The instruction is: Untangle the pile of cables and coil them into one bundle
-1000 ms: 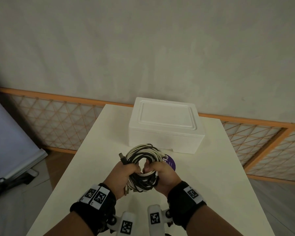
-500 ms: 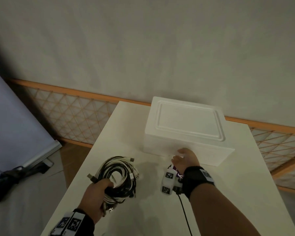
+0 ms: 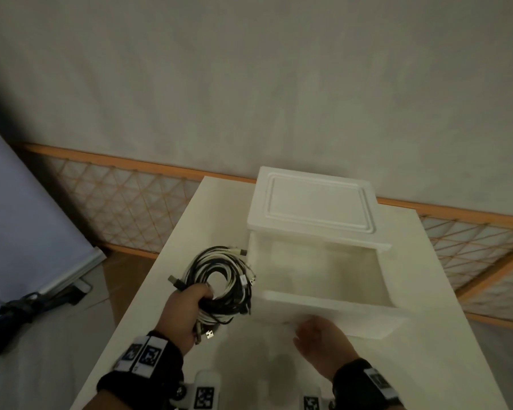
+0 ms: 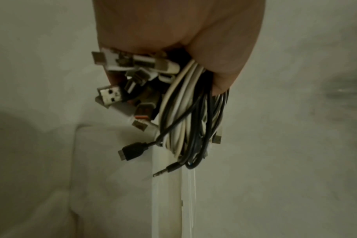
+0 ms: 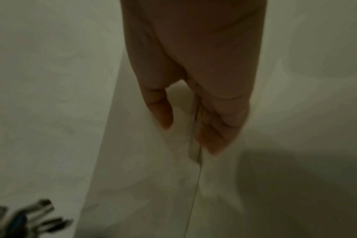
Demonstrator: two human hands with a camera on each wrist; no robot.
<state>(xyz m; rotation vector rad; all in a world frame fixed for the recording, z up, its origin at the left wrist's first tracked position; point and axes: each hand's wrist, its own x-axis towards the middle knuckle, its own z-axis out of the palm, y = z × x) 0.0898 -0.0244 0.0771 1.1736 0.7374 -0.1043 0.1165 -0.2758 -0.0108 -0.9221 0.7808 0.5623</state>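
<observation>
A coiled bundle of black and white cables (image 3: 234,270) hangs in my left hand (image 3: 202,294), whose fingers curl through the ring, just left of the foam box. In the left wrist view the bundle (image 4: 185,120) drops below the left hand (image 4: 173,32), with several USB plugs (image 4: 110,95) and a jack sticking out. My right hand (image 3: 314,332) hovers at the near wall of the white foam box (image 3: 332,315) with nothing in it. Seen from the right wrist, the right hand (image 5: 185,132) has straight, relaxed fingers.
The foam box stands open on the white table (image 3: 427,365); its lid (image 3: 314,202) lies over the far half. An orange lattice fence (image 3: 125,202) runs behind the table. A dark bag (image 3: 18,309) lies on the floor at left. Plug ends (image 5: 27,215) show bottom left.
A second ago both hands held the bundle; now only the left does. The right hand went to the closed box, the lid has moved back, and the box now stands open.
</observation>
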